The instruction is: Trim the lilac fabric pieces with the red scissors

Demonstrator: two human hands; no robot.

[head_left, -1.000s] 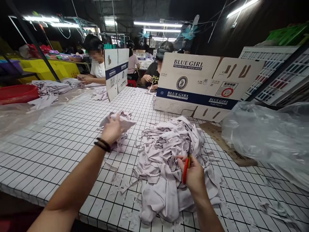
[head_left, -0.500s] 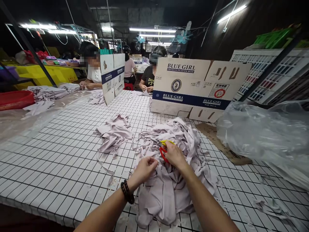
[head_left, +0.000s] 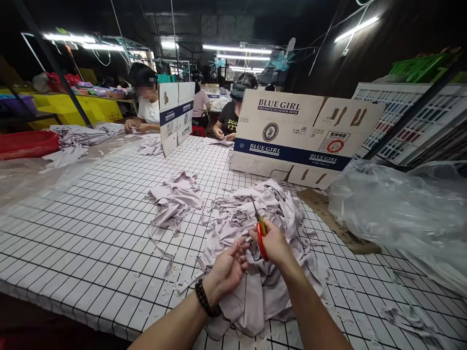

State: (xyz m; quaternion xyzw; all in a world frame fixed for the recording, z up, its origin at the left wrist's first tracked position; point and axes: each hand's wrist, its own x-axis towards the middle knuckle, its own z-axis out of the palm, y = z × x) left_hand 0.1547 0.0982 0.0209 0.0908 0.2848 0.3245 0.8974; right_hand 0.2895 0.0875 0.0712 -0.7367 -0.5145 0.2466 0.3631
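In my right hand I hold scissors with red and yellow handles. Their dark blades point up and away over a heap of pale lilac-grey fabric pieces. Just left of the scissors, my left hand is turned partly palm up above the heap. Its fingers are loosely bent and apart, with nothing visible in them. A dark beaded bracelet circles that wrist. Further left lies a smaller pile of the same fabric, with a thin strip trailing towards me.
A white table with a black grid carries scattered scraps. Behind the heap stands a cardboard panel; a second panel stands further left. Clear plastic sheeting bulges at the right. Two people work across the table.
The scissors have swung upright, blades now pointing away from me. My left hand has rolled palm up and its fingers have loosened from a pinch. The view has shifted slightly.
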